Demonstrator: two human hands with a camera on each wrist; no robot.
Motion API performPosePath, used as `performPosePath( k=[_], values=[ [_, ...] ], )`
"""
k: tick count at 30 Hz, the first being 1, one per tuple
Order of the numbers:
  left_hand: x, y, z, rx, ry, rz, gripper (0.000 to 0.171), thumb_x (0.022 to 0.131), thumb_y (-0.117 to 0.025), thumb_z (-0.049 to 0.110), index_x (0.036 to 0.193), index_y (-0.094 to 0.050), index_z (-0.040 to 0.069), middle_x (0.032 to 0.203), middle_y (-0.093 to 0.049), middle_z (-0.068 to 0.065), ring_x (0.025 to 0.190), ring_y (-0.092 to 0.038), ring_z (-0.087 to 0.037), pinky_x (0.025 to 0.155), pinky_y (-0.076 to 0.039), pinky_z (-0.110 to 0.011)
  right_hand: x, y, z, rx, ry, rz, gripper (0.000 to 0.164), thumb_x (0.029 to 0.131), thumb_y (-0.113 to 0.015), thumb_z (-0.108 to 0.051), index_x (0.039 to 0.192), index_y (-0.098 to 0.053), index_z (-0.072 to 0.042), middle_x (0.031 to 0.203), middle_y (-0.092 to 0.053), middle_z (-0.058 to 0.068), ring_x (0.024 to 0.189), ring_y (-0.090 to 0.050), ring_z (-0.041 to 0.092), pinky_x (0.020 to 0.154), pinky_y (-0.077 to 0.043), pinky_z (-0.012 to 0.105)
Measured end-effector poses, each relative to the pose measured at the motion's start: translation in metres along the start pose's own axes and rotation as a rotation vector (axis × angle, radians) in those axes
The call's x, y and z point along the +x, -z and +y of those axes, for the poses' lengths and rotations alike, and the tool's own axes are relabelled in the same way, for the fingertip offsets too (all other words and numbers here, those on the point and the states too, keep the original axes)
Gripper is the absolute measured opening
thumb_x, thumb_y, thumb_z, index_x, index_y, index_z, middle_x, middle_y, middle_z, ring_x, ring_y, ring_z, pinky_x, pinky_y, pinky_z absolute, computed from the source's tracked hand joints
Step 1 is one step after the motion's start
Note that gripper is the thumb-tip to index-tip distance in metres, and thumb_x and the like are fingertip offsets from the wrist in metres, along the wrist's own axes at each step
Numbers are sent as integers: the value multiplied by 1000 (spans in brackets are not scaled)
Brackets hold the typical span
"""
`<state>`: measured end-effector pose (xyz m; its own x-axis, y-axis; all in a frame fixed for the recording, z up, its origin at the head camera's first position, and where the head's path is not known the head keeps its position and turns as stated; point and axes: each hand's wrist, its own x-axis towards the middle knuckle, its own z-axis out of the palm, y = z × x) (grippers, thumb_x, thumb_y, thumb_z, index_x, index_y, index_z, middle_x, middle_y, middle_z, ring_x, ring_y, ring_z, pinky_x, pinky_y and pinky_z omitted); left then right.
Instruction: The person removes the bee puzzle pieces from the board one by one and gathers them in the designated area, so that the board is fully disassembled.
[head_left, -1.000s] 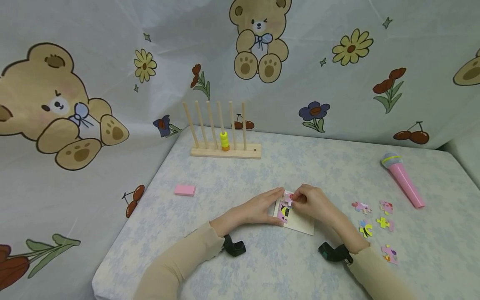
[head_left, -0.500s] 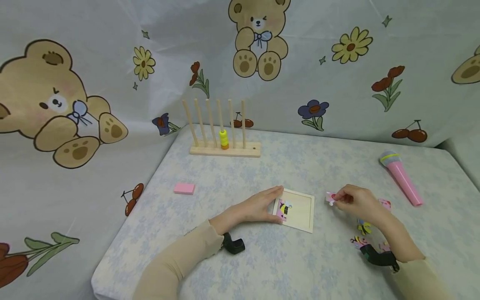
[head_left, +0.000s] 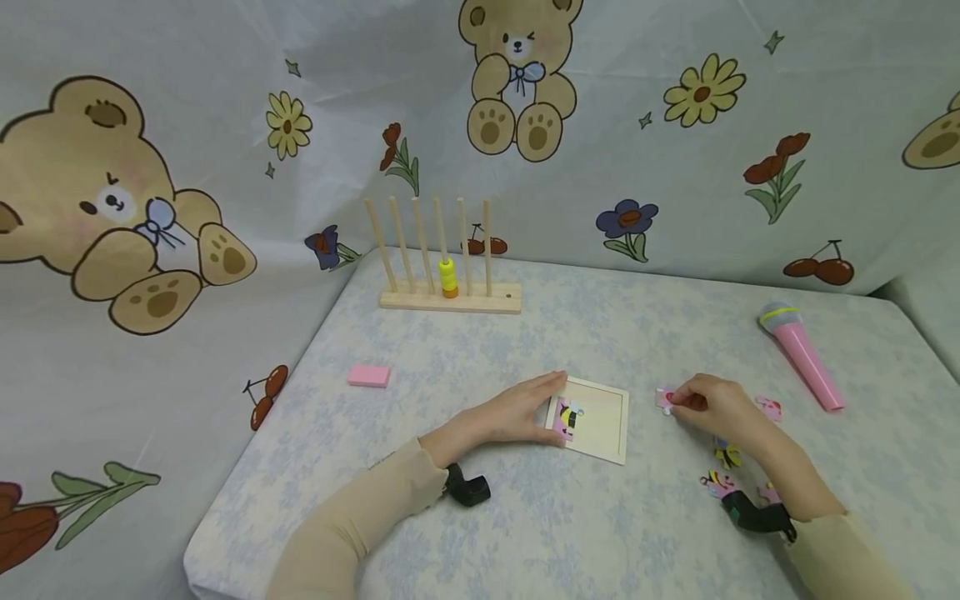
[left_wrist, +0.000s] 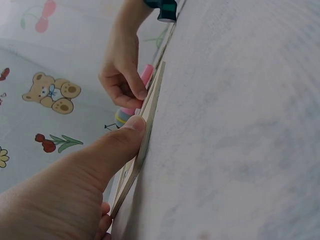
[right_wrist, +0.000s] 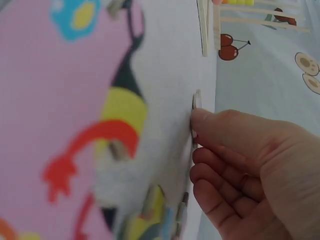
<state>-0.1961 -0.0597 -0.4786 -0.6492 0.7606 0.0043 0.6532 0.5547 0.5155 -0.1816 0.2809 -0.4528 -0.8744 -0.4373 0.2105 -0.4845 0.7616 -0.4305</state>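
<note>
My left hand (head_left: 517, 412) holds the left end of a shallow wooden puzzle tray (head_left: 603, 421) between thumb and fingers; the left wrist view shows the thumb (left_wrist: 131, 131) on its edge. Inside the tray, at its left side, lies a bee-patterned puzzle piece (head_left: 566, 419). Right of the tray, my right hand (head_left: 716, 406) pinches a pink puzzle piece (head_left: 663, 400) with a red patch, low over the table. In the right wrist view the piece (right_wrist: 196, 100) appears edge-on at the thumb tip.
Loose puzzle pieces lie around my right forearm, including a bee piece (head_left: 718, 483) and a pink one (head_left: 768, 407). A pink toy microphone (head_left: 806, 358) lies farther right. At the back left stands a wooden peg rack (head_left: 450, 300); a pink block (head_left: 369, 377) lies left.
My right hand has moved right, off the tray, carrying the pink puzzle piece; over the last half second it has shifted only slightly. My left hand stays at the tray's left end.
</note>
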Motion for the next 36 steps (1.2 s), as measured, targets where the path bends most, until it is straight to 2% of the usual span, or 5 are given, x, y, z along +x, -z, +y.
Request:
performPosePath(
  k=[4,8,16,23,36],
  values=[
    [0,0,0,-2,5,-5,99,82,-67,52,150,-15,3,156,-15,-9,141,-10,-13,111,-14,-25,5,10,-13,31,8,13,12,79,-77,-11,88,-70,-7,79,-59,-7,69,-53,6,58,-48,22],
    [0,0,-1,-7,6,1,99,82,-68,51,150,-16,3,155,-16,-9,141,-11,-14,111,-15,-25,15,19,-45,107,-7,12,18,84,-73,-13,99,-69,-4,86,-63,-3,76,-58,12,64,-50,25],
    [1,2,1,-25,12,10,99,82,-68,52,150,-16,4,155,-17,-9,141,-12,-13,110,-17,-26,30,-24,-94,300,17,-66,24,87,-70,-17,105,-68,-2,96,-66,3,83,-61,15,73,-53,34],
    [0,2,2,-42,-1,4,98,82,-68,50,150,-16,3,155,-17,-10,141,-13,-15,111,-17,-27,33,-58,-100,238,6,-21,23,80,-75,-12,101,-69,-2,90,-61,0,80,-56,12,71,-50,28],
    [-2,1,2,-26,5,5,99,82,-67,54,151,-16,4,155,-17,-9,140,-13,-14,110,-19,-28,33,-71,-98,193,32,65,31,78,-78,-14,104,-70,-1,92,-61,2,80,-52,12,68,-45,30]
  ],
)
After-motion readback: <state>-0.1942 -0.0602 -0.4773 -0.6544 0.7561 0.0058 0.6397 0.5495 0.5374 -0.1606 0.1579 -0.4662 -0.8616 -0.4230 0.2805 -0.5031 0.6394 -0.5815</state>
